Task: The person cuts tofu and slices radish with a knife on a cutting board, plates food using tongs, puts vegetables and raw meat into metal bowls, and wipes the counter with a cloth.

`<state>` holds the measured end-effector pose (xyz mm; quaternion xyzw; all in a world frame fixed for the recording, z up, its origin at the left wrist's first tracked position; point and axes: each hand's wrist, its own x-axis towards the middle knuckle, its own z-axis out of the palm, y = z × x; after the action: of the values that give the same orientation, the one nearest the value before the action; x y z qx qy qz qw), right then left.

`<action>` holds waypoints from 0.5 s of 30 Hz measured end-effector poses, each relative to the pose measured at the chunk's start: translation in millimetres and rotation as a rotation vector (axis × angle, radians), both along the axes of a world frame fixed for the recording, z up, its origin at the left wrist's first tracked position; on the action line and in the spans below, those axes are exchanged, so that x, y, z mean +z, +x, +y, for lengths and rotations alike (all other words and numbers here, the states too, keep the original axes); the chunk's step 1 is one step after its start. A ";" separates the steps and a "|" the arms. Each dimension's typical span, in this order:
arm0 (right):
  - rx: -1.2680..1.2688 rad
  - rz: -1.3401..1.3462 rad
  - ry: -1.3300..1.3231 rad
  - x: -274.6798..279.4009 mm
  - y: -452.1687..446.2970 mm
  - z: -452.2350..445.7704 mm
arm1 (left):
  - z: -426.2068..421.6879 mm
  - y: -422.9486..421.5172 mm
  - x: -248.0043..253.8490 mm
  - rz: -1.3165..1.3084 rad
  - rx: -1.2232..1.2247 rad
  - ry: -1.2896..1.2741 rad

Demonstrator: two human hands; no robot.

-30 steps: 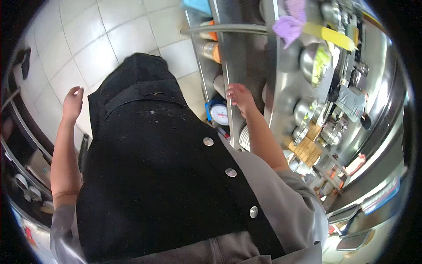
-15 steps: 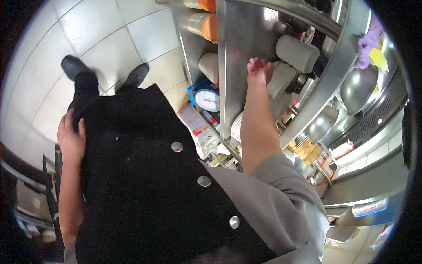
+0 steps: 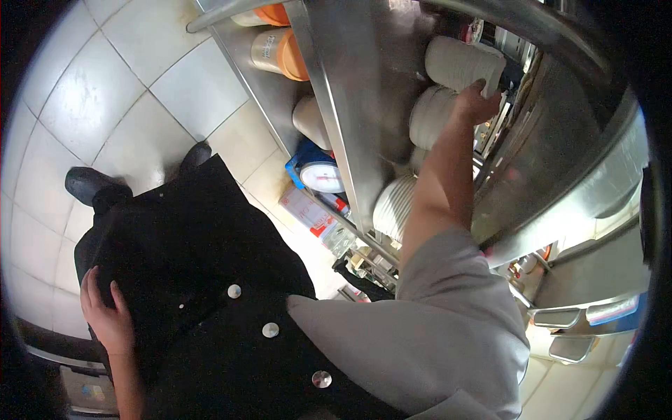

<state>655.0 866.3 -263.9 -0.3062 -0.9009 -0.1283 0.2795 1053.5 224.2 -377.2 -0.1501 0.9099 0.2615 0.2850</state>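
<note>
Steel shelving: The shelf (image 3: 343, 91) bears white dish stacks on the right side.
Black apron: The left hand (image 3: 108, 315) lies against the apron (image 3: 189, 238), fingers extended, thumb apart; no object held.
Dish stacks: The farther stack (image 3: 458, 61) stands next to the middle stack (image 3: 428, 115); a nearer stack (image 3: 394, 208) lies beside the forearm.
Reach change: Half a second ago the right hand (image 3: 479, 108) was short of the farther stack; it is now at that stack's end, apparently placing the end dish within grasp.
Right grip: Thumb at the dish edge; fingers partly hidden, closure cannot be determined.
</note>
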 end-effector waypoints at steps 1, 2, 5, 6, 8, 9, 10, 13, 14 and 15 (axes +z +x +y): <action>-0.053 -0.062 -0.006 4.8 -9.7 -1.3 | -0.7 -2.9 -0.2 -0.003 -0.010 0.004; -0.102 -0.123 -0.011 8.5 -18.8 1.8 | -1.4 -4.6 -0.9 -0.006 -0.019 -0.003; 0.060 -0.178 0.150 -9.0 -32.6 54.3 | -5.8 -9.9 -3.2 -0.010 -0.035 -0.016; -0.038 -0.238 0.116 -1.6 -38.9 63.6 | -8.4 -9.6 -2.3 -0.019 -0.040 -0.015; -0.176 -0.312 0.086 10.1 -46.1 65.8 | -11.6 -13.9 -2.8 -0.033 -0.030 -0.006; -0.213 -0.324 0.091 12.4 -46.7 59.6 | -10.8 -17.4 -0.3 -0.039 -0.016 0.002; -0.188 -0.285 0.133 14.0 -40.3 36.3 | -10.7 -20.2 0.5 -0.044 0.000 0.009; -0.062 -0.217 0.216 10.2 -37.9 55.7 | -13.0 -25.7 -1.9 -0.004 -0.029 0.008; -0.051 -0.130 0.164 11.6 -32.6 41.9 | -13.6 -27.7 -2.7 0.007 -0.036 0.014; -0.043 -0.044 0.110 14.1 -25.6 25.8 | -14.4 -29.7 -3.1 0.017 -0.045 0.017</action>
<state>629.3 892.0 -249.8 -0.3066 -0.8916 -0.1904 0.2734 1023.9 209.8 -380.3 -0.1247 0.9132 0.2639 0.2843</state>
